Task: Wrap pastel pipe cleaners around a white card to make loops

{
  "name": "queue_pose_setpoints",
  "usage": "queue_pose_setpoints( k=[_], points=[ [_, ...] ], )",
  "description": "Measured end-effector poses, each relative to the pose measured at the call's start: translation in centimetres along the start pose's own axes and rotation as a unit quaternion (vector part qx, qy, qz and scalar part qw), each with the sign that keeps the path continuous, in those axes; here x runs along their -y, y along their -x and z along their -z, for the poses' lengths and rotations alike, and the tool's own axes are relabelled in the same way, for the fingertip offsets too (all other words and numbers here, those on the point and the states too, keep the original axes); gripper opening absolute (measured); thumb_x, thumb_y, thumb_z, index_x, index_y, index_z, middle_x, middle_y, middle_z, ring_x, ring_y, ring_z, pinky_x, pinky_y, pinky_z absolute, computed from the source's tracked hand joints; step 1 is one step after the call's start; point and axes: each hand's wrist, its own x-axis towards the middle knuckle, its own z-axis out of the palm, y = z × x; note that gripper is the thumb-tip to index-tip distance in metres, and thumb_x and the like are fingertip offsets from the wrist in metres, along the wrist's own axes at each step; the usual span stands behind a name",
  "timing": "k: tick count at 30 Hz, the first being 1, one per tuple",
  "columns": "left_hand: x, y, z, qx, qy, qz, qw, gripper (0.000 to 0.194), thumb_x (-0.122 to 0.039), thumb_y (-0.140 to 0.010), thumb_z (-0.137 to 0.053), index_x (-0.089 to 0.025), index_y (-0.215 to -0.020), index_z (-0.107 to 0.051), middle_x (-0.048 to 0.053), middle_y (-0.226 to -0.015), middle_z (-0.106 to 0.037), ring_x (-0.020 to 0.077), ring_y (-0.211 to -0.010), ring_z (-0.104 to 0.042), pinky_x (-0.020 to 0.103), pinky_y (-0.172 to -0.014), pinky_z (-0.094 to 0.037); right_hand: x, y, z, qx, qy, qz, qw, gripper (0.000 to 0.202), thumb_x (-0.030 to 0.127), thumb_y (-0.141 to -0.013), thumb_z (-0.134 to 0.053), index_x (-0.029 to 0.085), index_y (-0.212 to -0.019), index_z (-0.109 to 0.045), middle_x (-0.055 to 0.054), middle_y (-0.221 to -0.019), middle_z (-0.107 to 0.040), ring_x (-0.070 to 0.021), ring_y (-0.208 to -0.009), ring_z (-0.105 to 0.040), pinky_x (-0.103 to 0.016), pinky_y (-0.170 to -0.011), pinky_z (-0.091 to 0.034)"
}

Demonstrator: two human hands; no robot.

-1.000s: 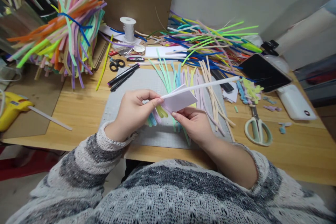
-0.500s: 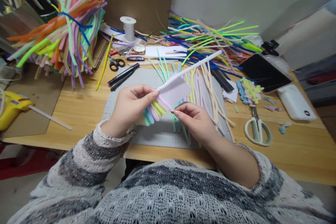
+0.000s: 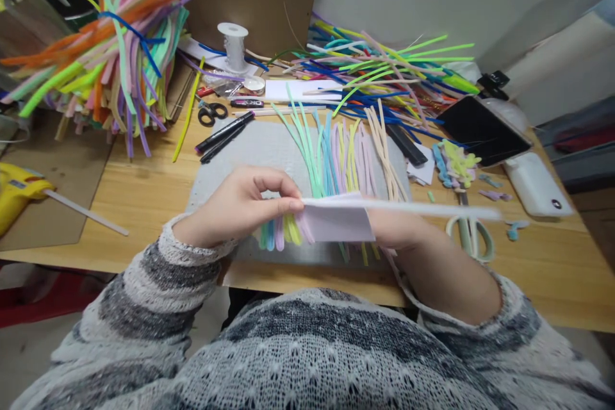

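Observation:
My left hand point(image 3: 245, 205) pinches the left end of a white card point(image 3: 341, 223), together with a long white stem point(image 3: 423, 207) that runs right along the card's top edge. Short looped stems point(image 3: 279, 232) in blue, lilac and yellow hang below my left fingers. Behind the card is my right hand point(image 3: 391, 227); its fingers are hidden, so whether it grips anything does not show. Beneath both hands, rows of mint, blue point(image 3: 327, 160), yellow, lilac and peach stems lie on the grey mat point(image 3: 216, 176).
A big bundle of colored stems point(image 3: 113, 57) stands at the left, above a yellow glue gun point(image 3: 22, 191). More stems pile up at the back point(image 3: 384, 70). Right of the mat are green-handled scissors point(image 3: 468, 237), a dark tablet point(image 3: 483, 131) and a white device point(image 3: 538, 186).
The card and white stem have turned from slanting upward to nearly level. My right hand has moved right, and its fingers have passed out of sight behind the card. My left hand keeps its pinch.

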Motion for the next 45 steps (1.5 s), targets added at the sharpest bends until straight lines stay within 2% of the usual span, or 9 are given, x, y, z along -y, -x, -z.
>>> queue_pose_setpoints(
  k=[3, 5, 11, 16, 18, 22, 35, 40, 45],
  points=[
    [-0.3, 0.0, 0.0, 0.08, -0.1, -0.107, 0.986, 0.011, -0.026, -0.081, -0.061, -0.021, -0.075, -0.068, 0.001, -0.073, -0.07, 0.0134, -0.071, -0.063, 0.035, -0.091, -0.045, 1.2, -0.4, 0.9, 0.175, -0.037, -0.129, 0.975, 0.016, 0.034, -0.072, -0.062, 0.019, -0.066, -0.063, 0.005, -0.049, -0.049, -0.0067, -0.042, -0.039, -0.02, -0.04, -0.029],
    [-0.3, 0.0, -0.1, 0.103, -0.171, -0.161, 0.967, 0.012, -0.024, -0.084, -0.057, -0.021, -0.08, -0.067, 0.0, -0.074, -0.071, 0.0123, -0.07, -0.063, 0.036, -0.099, -0.039, 1.9, -0.9, 1.3, 0.191, -0.02, -0.148, 0.97, 0.013, 0.029, -0.073, -0.06, 0.019, -0.065, -0.061, 0.007, -0.046, -0.044, -0.0056, -0.04, -0.035, -0.019, -0.038, -0.025],
    [0.8, 0.1, -0.8, 0.04, -0.362, -0.223, 0.904, 0.021, -0.027, -0.089, -0.049, -0.019, -0.079, -0.066, 0.002, -0.072, -0.069, 0.014, -0.07, -0.062, 0.036, -0.099, -0.038, 3.4, -3.3, 1.2, 0.134, 0.076, -0.098, 0.983, 0.014, 0.02, -0.072, -0.056, 0.019, -0.058, -0.059, 0.006, -0.043, -0.043, -0.006, -0.038, -0.035, -0.021, -0.037, -0.025],
    [1.7, -0.1, -1.3, 0.009, -0.442, -0.198, 0.875, 0.023, -0.025, -0.089, -0.047, -0.017, -0.078, -0.065, 0.004, -0.072, -0.068, 0.015, -0.068, -0.061, 0.038, -0.095, -0.041, 3.7, -4.3, -0.5, -0.005, 0.219, -0.023, 0.975, 0.016, 0.016, -0.071, -0.055, 0.018, -0.055, -0.054, 0.004, -0.047, -0.047, -0.0071, -0.045, -0.04, -0.022, -0.043, -0.027],
    [1.9, -0.1, -1.5, 0.001, -0.454, -0.178, 0.873, 0.02, -0.024, -0.087, -0.05, -0.016, -0.077, -0.065, 0.004, -0.07, -0.068, 0.0157, -0.066, -0.061, 0.039, -0.093, -0.042, 3.3, -4.2, -1.0, -0.041, 0.255, 0.002, 0.966, 0.015, 0.018, -0.071, -0.055, 0.018, -0.056, -0.055, 0.004, -0.05, -0.049, -0.0079, -0.047, -0.041, -0.023, -0.045, -0.027],
    [2.4, -0.1, -1.9, -0.013, -0.458, -0.146, 0.877, 0.019, -0.025, -0.085, -0.054, -0.016, -0.073, -0.064, 0.004, -0.065, -0.067, 0.0165, -0.064, -0.061, 0.04, -0.093, -0.042, 2.2, -3.9, -1.5, -0.07, 0.282, 0.023, 0.957, 0.014, 0.024, -0.074, -0.053, 0.018, -0.062, -0.059, 0.003, -0.052, -0.051, -0.009, -0.048, -0.041, -0.024, -0.046, -0.025],
    [2.6, -0.4, -2.3, -0.036, -0.432, -0.094, 0.896, 0.021, -0.027, -0.084, -0.057, -0.015, -0.067, -0.06, 0.002, -0.062, -0.065, 0.0159, -0.061, -0.06, 0.04, -0.091, -0.044, 1.6, -2.8, -1.7, -0.075, 0.302, 0.062, 0.948, 0.014, 0.025, -0.081, -0.052, 0.018, -0.074, -0.062, 0.002, -0.059, -0.055, -0.0098, -0.056, -0.046, -0.024, -0.052, -0.028],
    [2.7, -0.4, -2.3, -0.03, -0.429, -0.095, 0.898, 0.019, -0.028, -0.085, -0.056, -0.016, -0.072, -0.064, 0.002, -0.063, -0.066, 0.0165, -0.063, -0.06, 0.038, -0.089, -0.045, 1.6, -1.8, -2.0, -0.071, 0.381, 0.113, 0.915, 0.014, 0.022, -0.083, -0.051, 0.017, -0.076, -0.063, 0.0, -0.067, -0.058, -0.0117, -0.063, -0.049, -0.024, -0.057, -0.031],
    [2.7, -0.3, -2.3, -0.03, -0.443, -0.112, 0.889, 0.022, -0.024, -0.086, -0.052, -0.016, -0.069, -0.063, 0.002, -0.063, -0.066, 0.0154, -0.062, -0.06, 0.039, -0.091, -0.044, 0.5, -1.5, -2.0, -0.085, 0.482, 0.24, 0.839, 0.021, 0.022, -0.088, -0.046, 0.015, -0.079, -0.063, -0.008, -0.082, -0.061, -0.0178, -0.078, -0.052, -0.029, -0.067, -0.036]
  ],
)
